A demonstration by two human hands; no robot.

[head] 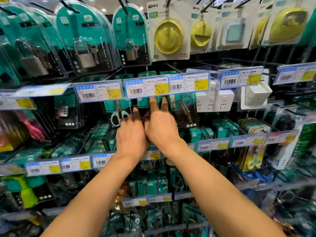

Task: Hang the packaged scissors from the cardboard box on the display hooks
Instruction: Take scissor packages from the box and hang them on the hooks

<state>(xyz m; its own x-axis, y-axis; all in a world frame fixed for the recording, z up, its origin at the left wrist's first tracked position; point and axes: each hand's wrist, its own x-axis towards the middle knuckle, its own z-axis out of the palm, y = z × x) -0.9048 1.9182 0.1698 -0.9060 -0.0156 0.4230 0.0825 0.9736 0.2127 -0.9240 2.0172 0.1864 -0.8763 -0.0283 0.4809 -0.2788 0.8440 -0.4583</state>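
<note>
Above the 4.00 price tag [147, 87], hung from black hooks [123, 6]: padlock packs [82, 40] to the left, yellow lights [168, 36] to the right. Just below it, teal scissors packs [118, 115]; farther right, white sockets [215, 100]; farther left, a combination lock pack [65, 110]. Lower down, more tagged rows of blurred packs.

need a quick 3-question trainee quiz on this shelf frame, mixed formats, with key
1. True or false: the person's left hand and right hand are far apart, on different shelf rows.
2. Multiple choice: the yellow price label just above the right hand's fingertips reads A) 3.50 B) 4.00 C) 30.50.
3. Fill in: the teal clear-fronted blister packs hanging top left hold silver metal ____.
Key: 1 false, they are side by side; 2 B; 3 padlocks.
</note>
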